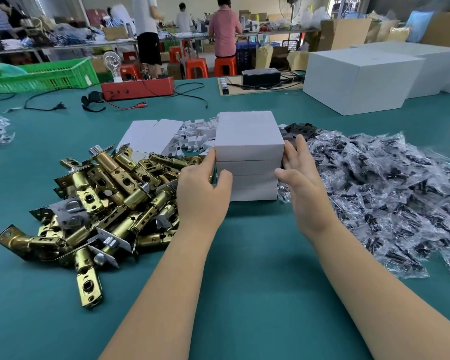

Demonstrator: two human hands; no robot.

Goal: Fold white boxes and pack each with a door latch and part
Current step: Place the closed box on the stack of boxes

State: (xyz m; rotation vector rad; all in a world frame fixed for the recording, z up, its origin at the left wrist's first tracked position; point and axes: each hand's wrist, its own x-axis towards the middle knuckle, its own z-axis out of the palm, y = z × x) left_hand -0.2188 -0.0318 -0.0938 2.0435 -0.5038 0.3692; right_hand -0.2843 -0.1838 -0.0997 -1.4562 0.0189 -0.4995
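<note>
Latch pile (99, 203): a heap of brass-coloured door latches is seen on the left of the green table (244, 294), touching the box stack's left foot. They are judged heavy, rigid and smooth; a grasp round the barrel is advised, not by the thin faceplate.

Flat blanks (151, 136): unfolded white cards are laid behind the latches. They are judged light and easily creased, best lifted by the edges.

Left hand (203, 196): it is pressed to the stack's left side, fingers on the upper boxes, thumb bent across the front. Nothing is enclosed by it.

Box stack (248, 157): four closed white boxes are stacked at table centre, squared between both hands. Thin card is judged crushable and slippery box on box; side pressure low down, or support from beneath, is advised.

Right hand (303, 183): fingers are held straight against the right side, thumb forward; nothing is gripped.

Bagged parts (390, 198): dark parts in clear sachets are spread on the right. They are judged light and slippery, best pinched at a corner.
</note>
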